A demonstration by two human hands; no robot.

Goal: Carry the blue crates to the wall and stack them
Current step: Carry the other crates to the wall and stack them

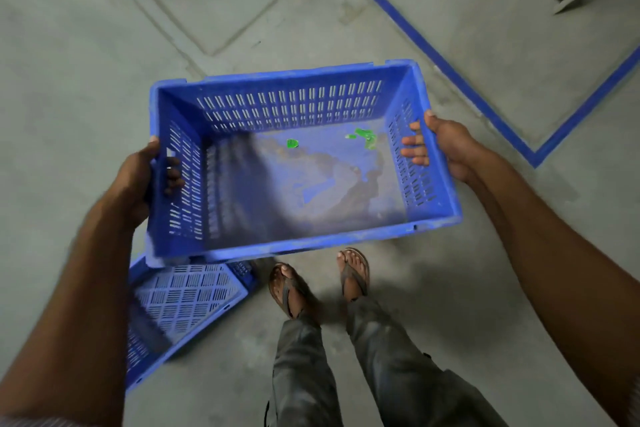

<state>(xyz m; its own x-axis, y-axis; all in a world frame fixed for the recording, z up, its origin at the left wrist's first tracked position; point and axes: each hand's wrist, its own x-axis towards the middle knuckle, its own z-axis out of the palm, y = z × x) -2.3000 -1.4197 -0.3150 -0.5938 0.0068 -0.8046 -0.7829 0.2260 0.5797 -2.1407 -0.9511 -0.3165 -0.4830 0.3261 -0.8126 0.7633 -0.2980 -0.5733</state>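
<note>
Here the grey concrete floor (86, 87) is the largest thing, with a blue painted line (408, 28) running across it beyond the carried crate (298, 229). This blue crate is held in the air, above the floor and in front of the person's sandalled feet (353, 270), with its open side up. A second crate (180, 302) lies tilted on the floor just below its near left corner. The left hand (138, 184) grips the left wall of the carried crate, thumb on the rim and fingers closed through the handle hole. The right hand (446, 146) grips the right wall in the same way. Small green scraps (363, 137) lie on its bottom. I judge that the carrying step is in hand; the wall is not in view, so the next move calls for walking there, keeping the crate level.
</note>
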